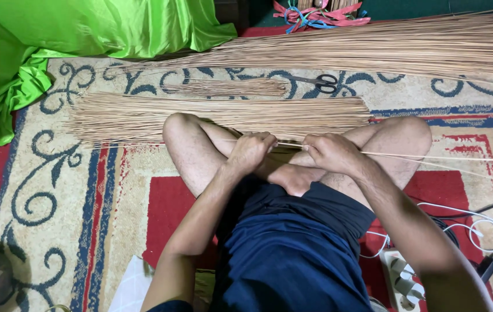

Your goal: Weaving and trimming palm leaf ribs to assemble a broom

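Sticks lie everywhere on the patterned carpet (55,190), and the person sits cross-legged among them, working one thin stick (431,159) between both fists. The left hand (250,151) is curled tight around its near end just above the knees; the right hand (332,152) is closed on the same stick just beside it, with a short bare stretch showing between the two. The rest runs off to the person's right, past the knee and out of view. It looks pale tan, very slender and slightly bowed along its length.

To do this well, I'd judge the hands should stay close together, so the thin stick bends only where wanted, and the pull should run straight along its line rather than across it.

Just beyond the shins sits a trimmed bundle (217,115) of like sticks. A smaller bunch (229,88) lies past that, black-handled scissors (318,82) near it, and a long untrimmed heap (373,49) behind. Green cloth (84,29) is bunched at the left.
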